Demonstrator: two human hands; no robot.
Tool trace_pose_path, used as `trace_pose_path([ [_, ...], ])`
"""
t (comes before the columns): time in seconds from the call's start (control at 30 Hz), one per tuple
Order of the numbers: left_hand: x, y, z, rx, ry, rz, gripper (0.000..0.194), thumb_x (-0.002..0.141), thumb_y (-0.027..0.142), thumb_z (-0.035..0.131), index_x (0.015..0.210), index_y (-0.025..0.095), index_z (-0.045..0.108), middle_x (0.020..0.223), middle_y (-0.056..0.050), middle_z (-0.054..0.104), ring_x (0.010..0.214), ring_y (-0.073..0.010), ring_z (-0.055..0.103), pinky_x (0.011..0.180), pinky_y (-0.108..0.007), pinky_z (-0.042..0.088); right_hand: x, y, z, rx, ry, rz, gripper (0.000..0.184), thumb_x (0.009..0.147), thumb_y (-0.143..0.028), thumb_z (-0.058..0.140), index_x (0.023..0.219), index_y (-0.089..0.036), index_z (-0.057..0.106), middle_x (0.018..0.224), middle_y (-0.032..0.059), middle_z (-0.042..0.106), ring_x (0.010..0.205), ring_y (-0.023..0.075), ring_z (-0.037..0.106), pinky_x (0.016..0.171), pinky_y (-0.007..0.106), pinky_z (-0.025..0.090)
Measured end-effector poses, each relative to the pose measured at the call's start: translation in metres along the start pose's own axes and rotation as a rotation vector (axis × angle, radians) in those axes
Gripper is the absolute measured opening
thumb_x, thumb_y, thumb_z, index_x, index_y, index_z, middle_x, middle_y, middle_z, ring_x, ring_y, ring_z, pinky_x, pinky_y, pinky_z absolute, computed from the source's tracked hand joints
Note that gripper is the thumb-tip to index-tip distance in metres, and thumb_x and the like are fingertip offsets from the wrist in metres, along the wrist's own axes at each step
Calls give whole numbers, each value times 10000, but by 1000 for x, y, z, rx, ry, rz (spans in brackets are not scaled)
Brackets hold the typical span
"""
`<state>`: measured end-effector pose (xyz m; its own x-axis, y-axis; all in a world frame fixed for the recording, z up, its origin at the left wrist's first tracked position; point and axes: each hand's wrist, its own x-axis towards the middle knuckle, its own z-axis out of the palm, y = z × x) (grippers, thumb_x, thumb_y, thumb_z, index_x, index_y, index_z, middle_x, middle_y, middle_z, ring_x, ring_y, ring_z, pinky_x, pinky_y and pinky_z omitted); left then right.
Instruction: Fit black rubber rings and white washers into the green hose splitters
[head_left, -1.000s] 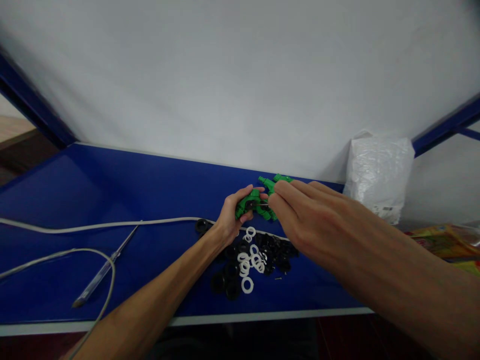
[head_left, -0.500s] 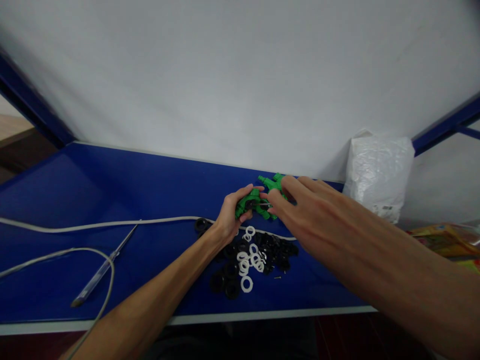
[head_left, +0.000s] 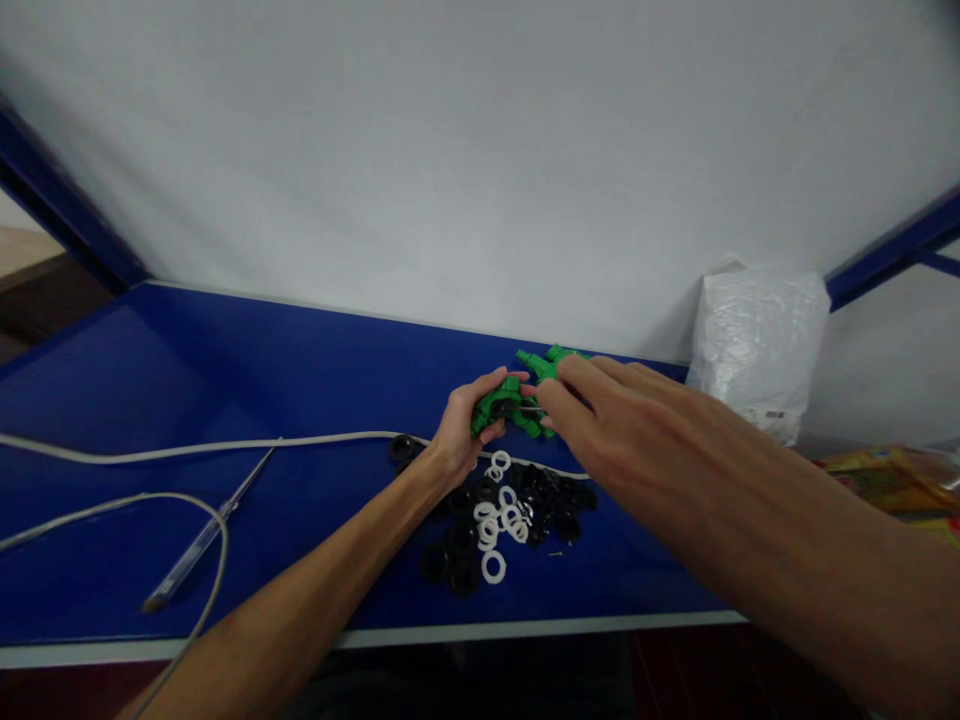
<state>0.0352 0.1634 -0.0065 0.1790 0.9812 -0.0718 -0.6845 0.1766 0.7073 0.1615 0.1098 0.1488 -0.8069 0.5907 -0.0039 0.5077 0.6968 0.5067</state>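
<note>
My left hand is closed around a green plastic fitting with a dark part on its right side. From the fingers of my right hand a thin metal shaft, like that of a screwdriver, points left and reaches the dark part. Its handle is hidden inside my right hand. More green plastic fittings lie just behind, partly covered by that hand. Below my hands are white rings, black rings and a heap of small black parts. A tiny screw lies near the heap.
A grey cable crosses the blue table and loops at the left. Beside the loop lies a clear-handled pointed tool. A white plastic-wrapped package leans on the wall at right, near colourful packets.
My right hand has shifted and turned very slightly, with the metal shaft still at the fitting. My left hand keeps its hold in the same place.
</note>
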Motion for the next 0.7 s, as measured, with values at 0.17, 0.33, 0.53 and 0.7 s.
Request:
trace_pose_path([
  [0.17,1,-1,-1,-17,-33,-21,278,822,367,668,869,106,751,758,-51,711,445,-34,388,381,-194,179,-4,4,0,-30,44,3,178,804,-6,566,903,-137,634,817,84,683,723,230,643,664,338,488],
  [0.33,1,-1,-1,-1,-30,-10,316,831,382,654,927,104,768,796,-67,728,455,-39,393,387,-205,170,-3,2,1,-79,33,6,176,822,-13,560,921,-140,633,835,92,669,744,235,625,660,328,459],
  [0.53,-2,1,1,27,-14,17,305,817,400,655,824,110,748,646,-17,639,423,-35,326,401,-209,183,-2,-2,3,-50,41,-13,337,820,9,485,1114,-115,596,1003,134,665,877,273,604,728,370,487],
  [0.7,-2,1,1,44,-9,-5,299,830,411,639,759,128,703,502,33,525,386,-45,273,400,-230,161,-3,-2,0,-31,174,-78,353,844,68,370,1042,-101,609,941,127,672,857,228,593,740,321,480],
])
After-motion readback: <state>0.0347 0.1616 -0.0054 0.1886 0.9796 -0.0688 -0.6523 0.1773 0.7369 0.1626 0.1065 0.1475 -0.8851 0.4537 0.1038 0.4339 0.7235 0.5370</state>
